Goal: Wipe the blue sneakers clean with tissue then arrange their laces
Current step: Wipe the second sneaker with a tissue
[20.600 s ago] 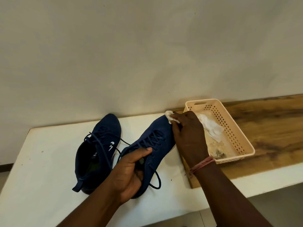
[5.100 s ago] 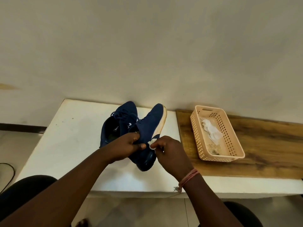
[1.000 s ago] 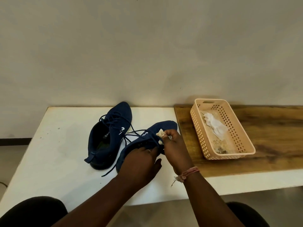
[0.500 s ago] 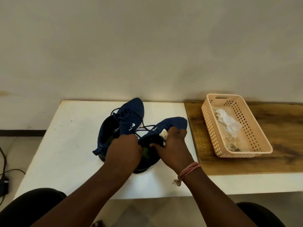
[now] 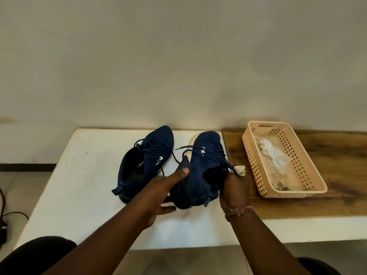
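Two navy blue sneakers are on the white table (image 5: 79,175). The left sneaker (image 5: 143,163) lies flat with its laces loose. The right sneaker (image 5: 200,167) is tilted on its side, toe pointing away, its pale sole edge showing at the far left. My left hand (image 5: 164,193) grips its heel and left side, thumb on the upper. My right hand (image 5: 234,187) holds the shoe's collar on the right side, with a small crumpled tissue (image 5: 239,170) pinched between the fingers. A lace runs across that hand.
A peach perforated basket (image 5: 256,175) with used white tissue (image 5: 272,153) in it stands on the wooden board (image 5: 337,165) to the right. The wall is close behind the table. A black cable (image 5: 8,215) lies on the floor at the left.
The right sneaker has been turned and lifted so that its toe points away and its sole edge shows. My right hand with the tissue has shifted to the shoe's right side.
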